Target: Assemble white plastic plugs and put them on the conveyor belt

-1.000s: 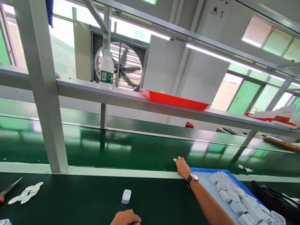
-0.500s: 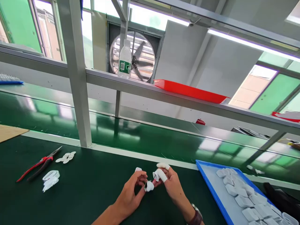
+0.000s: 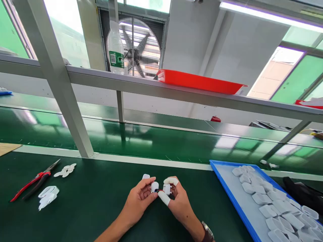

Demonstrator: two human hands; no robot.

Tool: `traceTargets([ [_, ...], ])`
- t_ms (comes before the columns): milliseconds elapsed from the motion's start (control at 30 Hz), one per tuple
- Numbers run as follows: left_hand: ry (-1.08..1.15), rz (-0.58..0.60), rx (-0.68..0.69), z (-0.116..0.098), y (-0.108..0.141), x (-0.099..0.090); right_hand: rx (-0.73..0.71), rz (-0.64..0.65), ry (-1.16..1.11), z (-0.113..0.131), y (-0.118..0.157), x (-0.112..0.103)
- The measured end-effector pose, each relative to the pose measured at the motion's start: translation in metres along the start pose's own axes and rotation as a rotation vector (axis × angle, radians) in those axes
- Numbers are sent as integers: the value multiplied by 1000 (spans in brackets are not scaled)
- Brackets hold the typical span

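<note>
Over the dark green tabletop, my left hand (image 3: 136,201) pinches a small round white plastic part (image 3: 154,186) between thumb and fingers. Close beside it, my right hand (image 3: 180,203), with white finger covers on thumb and forefinger, grips a small boxy white plastic part (image 3: 167,189). Something thin, red and dark, like short wires (image 3: 159,191), shows in the narrow gap between the two parts. Just beyond my left fingers sits another white piece (image 3: 145,176), its lower part hidden by the hand.
At left lie red-and-black-handled long-nose pliers (image 3: 37,179), flat white pieces (image 3: 65,170) and white plastic shells (image 3: 48,196). A blue-rimmed tray (image 3: 232,205) of white housings stands at right. Behind are a green conveyor belt (image 3: 156,143) and a shelf with a bottle (image 3: 116,50) and red tray (image 3: 199,81).
My view has shifted and levelled somewhat. Both parts have been turned in my fingers: the round one shows its face, and the boxy one stands more upright.
</note>
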State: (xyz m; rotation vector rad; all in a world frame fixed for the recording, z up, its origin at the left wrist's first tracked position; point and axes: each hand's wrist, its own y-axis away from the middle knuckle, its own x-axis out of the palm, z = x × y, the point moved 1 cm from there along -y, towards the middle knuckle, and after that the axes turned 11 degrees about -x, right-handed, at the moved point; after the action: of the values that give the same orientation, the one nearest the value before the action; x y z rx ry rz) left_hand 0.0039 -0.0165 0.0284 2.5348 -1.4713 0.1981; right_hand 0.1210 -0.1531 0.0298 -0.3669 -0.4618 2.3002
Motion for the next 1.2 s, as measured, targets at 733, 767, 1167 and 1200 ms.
traceTargets([
  [733, -924, -382, 506, -9, -11, -38, -102, -87, 120, -19, -8, -25],
  [767, -977, -383, 568, -9, -12, -38, -104, -112, 137, -21, -10, -26],
  [1167, -1058, -49, 707, -20, 9, 2, -187, -223, 250, -36, -18, -30],
  [1200, -1016, -150, 764, -26, 7, -4, -202, -226, 264, -36, -19, -30],
])
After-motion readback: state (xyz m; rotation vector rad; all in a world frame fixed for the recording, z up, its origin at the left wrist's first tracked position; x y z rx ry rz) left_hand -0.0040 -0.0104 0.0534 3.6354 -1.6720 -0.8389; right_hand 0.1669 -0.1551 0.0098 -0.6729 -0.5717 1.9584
